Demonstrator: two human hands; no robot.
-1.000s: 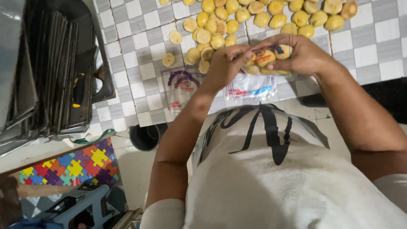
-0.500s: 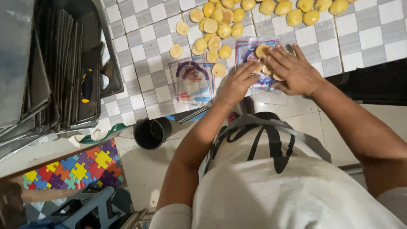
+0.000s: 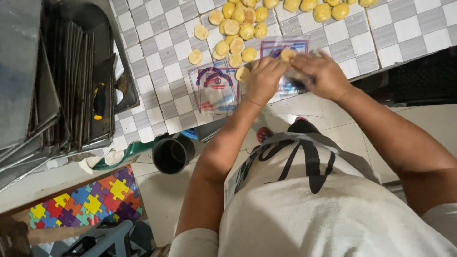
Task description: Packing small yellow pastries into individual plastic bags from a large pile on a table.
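1. The left hand (image 3: 263,80) and the right hand (image 3: 320,75) are close together at the near edge of the counter (image 3: 162,57), the one with grey and white squares.
2. Both hands are curled around a clear plastic bag (image 3: 285,71). It has a red and blue print on it. The fingers pinch the bag from both sides.
3. One yellow round cake (image 3: 287,54) sits right at the top of the bag, between the two hands. I cannot tell if it is in the bag or just on it.
4. The bag lies flat on the counter. Its long side points away from the person, toward the pile of cakes.
5. The pile of yellow cakes (image 3: 238,28) is just past the hands, up and to the left. The left hand is nearer to it. One cake (image 3: 243,74) lies just beside the left hand.
6. More yellow cakes (image 3: 328,9) sit in a row at the far edge, closer to the right hand.
7. A second bag (image 3: 214,90) of the same kind lies flat to the left of the left hand. It looks flat, with no cakes in it.
8. On the far left, dark metal trays (image 3: 66,85) stand stacked on their edges. A tool with a black and yellow handle (image 3: 99,101) rests on them.
9. A black bucket (image 3: 170,155) stands on the floor under the counter. I cannot see anything inside it.
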